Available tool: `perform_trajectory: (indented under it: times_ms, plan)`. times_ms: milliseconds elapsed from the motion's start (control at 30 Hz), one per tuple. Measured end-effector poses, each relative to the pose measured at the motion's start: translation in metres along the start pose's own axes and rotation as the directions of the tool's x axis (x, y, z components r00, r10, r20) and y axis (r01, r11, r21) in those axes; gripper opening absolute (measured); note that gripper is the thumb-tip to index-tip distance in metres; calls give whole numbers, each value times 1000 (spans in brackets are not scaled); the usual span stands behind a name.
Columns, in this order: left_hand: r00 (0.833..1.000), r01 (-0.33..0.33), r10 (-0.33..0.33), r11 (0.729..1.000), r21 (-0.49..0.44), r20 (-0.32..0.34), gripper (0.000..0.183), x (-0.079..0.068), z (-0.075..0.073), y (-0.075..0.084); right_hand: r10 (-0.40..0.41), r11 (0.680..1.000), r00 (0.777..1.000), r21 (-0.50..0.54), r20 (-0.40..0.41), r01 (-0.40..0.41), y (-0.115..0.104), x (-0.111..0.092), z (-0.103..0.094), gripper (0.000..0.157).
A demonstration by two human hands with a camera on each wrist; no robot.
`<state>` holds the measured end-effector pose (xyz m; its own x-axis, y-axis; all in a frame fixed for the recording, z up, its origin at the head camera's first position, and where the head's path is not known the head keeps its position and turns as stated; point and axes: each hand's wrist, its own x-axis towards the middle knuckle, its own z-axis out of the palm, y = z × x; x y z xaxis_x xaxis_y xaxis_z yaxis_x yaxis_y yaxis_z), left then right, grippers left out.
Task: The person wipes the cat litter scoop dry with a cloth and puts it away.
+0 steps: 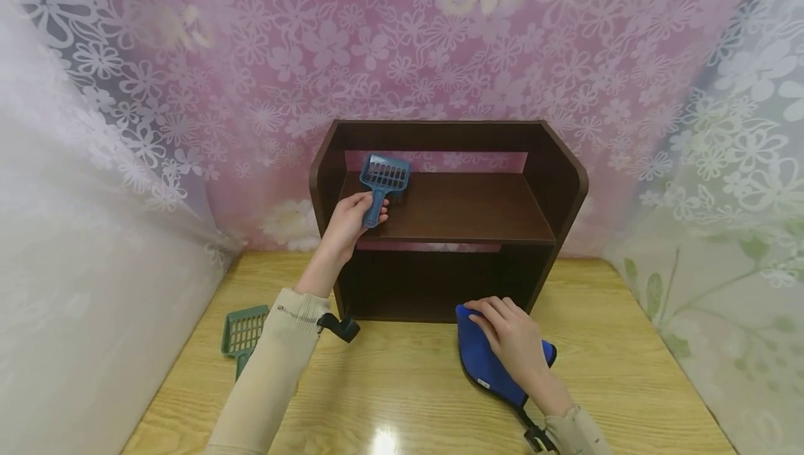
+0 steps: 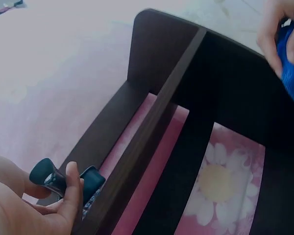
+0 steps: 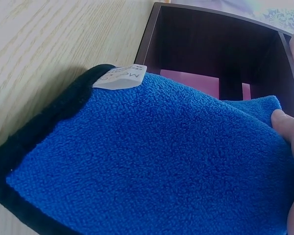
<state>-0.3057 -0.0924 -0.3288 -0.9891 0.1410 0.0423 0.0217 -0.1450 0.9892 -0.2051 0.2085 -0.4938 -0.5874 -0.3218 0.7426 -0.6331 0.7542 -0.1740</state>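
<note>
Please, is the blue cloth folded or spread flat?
Folded: in the right wrist view, the blue cloth has an unbordered upper edge, with another blue layer behind it.

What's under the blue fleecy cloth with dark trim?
Yellowish wood-grain tabletop shows beside the blue cloth; the surface directly beneath, and anything on it, is covered.

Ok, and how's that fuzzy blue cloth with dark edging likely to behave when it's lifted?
The fuzzy blue cloth with dark edging will probably flop, since it bends where the right hand grips it. It looks thin, so it's likely light for its size. Its nubby surface probably won't be slippery.
</note>
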Motion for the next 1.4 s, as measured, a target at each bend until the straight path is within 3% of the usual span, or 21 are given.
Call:
perform_trajectory:
  times_ms: [267,600,833,933,1100,1233,1400]
  plan:
    - [999,42,-42,990,138,1,43,9,-5,3,20,1000,999,14,27,-21,-5,0,-1,25]
    - [996,89,-94,915,393,-6,54,5,-7,13,25,999,1000,27,16,-25,-5,-4,0,25]
    - [996,76,-91,891,448,10,58,-2,-8,16,7,999,1000,32,-3,-7,-5,-5,1,27]
    - [999,36,-43,890,454,6,58,-8,-9,15,7,999,1000,32,0,-7,-5,-6,1,27]
    - [994,-91,111,900,427,-23,53,-18,-11,10,17,999,1000,30,9,-17,-6,-6,-1,26]
    - [969,-222,246,920,322,-33,44,-29,-16,4,22,999,1000,30,9,-22,-7,-6,-2,26]
    - [917,-391,399,906,162,-16,39,-44,-28,-5,25,999,1000,29,1,-25,-7,-6,-4,26]
